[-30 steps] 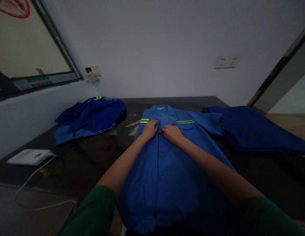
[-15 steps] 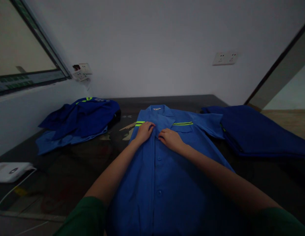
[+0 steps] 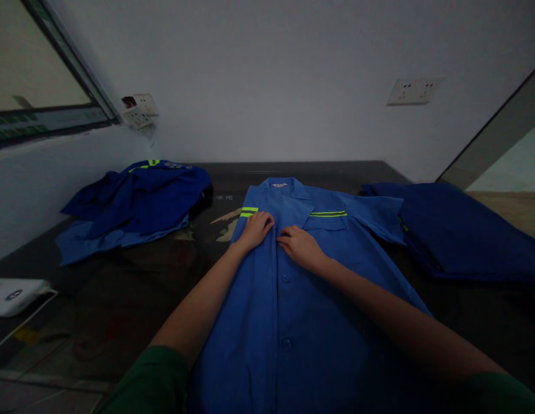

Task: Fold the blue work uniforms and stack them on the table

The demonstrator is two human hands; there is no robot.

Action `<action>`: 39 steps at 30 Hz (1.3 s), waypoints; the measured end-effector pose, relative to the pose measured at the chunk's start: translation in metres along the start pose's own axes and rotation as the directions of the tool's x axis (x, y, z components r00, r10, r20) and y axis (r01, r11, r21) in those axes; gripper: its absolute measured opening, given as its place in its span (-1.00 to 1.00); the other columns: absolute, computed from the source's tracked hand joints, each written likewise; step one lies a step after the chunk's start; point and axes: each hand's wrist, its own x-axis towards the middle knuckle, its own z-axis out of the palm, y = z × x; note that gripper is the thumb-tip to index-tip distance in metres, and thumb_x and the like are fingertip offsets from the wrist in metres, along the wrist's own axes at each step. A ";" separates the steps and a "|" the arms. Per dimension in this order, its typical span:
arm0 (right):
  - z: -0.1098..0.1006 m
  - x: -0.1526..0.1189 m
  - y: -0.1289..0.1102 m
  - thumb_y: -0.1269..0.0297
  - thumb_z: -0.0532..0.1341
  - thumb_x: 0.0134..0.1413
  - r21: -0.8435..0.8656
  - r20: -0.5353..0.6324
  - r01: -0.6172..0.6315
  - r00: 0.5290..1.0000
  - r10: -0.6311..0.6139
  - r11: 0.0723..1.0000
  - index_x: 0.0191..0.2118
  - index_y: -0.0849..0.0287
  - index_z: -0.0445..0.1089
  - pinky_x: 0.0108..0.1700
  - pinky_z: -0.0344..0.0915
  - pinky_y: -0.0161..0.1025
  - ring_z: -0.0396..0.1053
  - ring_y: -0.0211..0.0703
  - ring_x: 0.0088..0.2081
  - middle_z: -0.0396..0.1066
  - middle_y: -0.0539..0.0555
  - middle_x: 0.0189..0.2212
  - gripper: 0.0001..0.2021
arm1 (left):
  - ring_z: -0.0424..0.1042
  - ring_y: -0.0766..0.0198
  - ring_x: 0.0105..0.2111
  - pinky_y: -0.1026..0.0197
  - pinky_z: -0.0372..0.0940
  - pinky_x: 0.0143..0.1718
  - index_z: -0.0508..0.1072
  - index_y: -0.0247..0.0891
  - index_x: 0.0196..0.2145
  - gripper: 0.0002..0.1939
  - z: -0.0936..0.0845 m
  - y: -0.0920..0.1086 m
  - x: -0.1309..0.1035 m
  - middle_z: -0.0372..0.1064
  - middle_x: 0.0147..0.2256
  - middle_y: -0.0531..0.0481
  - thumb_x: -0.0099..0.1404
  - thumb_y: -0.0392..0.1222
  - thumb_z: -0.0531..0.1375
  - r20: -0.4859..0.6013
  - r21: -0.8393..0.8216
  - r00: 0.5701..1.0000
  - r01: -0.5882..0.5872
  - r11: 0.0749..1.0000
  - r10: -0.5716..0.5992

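Observation:
A blue short-sleeved work shirt (image 3: 319, 310) with yellow-green stripes lies front up on the dark table, its collar toward the wall. My left hand (image 3: 256, 229) is closed on the front edge at chest height, fingertips curled at the placket. Just across the opening, my right hand (image 3: 300, 247) pinches the other front edge near the lapel. A small gap separates the two hands. Below them, buttons show along the right-hand front panel. The exact spot under my fingertips is hidden.
A crumpled pile of blue clothes (image 3: 142, 198) sits at the left back, and folded dark blue clothes (image 3: 469, 230) at the right. A white device (image 3: 18, 296) with a cable is at the left edge. Behind the table (image 3: 133, 299) is a wall with sockets (image 3: 414, 91).
The view has shifted slightly, so the shirt appears a little further right. Both hands stay at the shirt's front opening with almost the same grip.

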 end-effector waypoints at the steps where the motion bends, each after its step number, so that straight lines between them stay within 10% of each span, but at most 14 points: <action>1: 0.001 -0.001 0.000 0.35 0.07 0.26 -0.002 -0.005 0.001 1.000 -0.001 1.000 -0.04 0.21 0.48 0.00 0.25 -0.14 0.28 -0.04 -0.06 0.40 0.18 -0.09 -0.71 | 0.32 0.15 -0.12 0.09 0.20 -0.03 0.39 -0.22 -0.25 -0.89 0.000 0.002 0.000 0.39 -0.20 -0.05 0.36 -0.23 0.07 -0.011 0.013 1.000 0.016 1.000 -0.016; 9: 0.001 -0.007 -0.002 0.38 0.05 0.26 0.048 -0.019 -0.033 0.999 0.034 0.998 0.04 0.26 0.42 0.06 0.28 -0.13 0.32 -0.03 -0.01 0.41 0.18 -0.02 -0.68 | 0.28 0.11 -0.10 0.11 0.22 -0.07 0.36 -0.24 -0.18 -0.88 -0.014 0.028 -0.008 0.31 -0.14 -0.10 0.32 -0.21 0.13 -0.083 0.248 0.996 0.009 0.969 0.012; 26: 0.008 -0.031 -0.022 0.49 -0.06 0.24 0.032 0.027 0.133 0.991 -0.134 0.991 0.24 0.29 0.18 0.25 0.05 0.17 0.13 -0.01 0.25 0.16 0.27 0.23 -0.54 | 0.33 0.15 0.01 0.08 0.24 0.07 0.42 -0.23 -0.11 -0.76 -0.004 0.028 -0.018 0.39 -0.06 -0.12 0.31 -0.34 0.05 -0.014 0.020 1.000 -0.002 1.000 0.002; 39: 0.011 -0.034 -0.021 0.43 -0.08 0.27 0.124 0.020 0.110 0.993 -0.113 0.986 0.22 0.27 0.21 0.28 -0.15 0.27 0.14 -0.03 0.24 0.20 0.27 0.21 -0.56 | -0.20 0.02 0.34 -0.17 -0.17 0.27 -0.02 -0.09 0.33 -0.46 0.003 0.025 -0.011 -0.18 0.35 -0.08 0.43 -0.14 -0.13 0.227 0.256 0.965 0.070 0.964 -0.130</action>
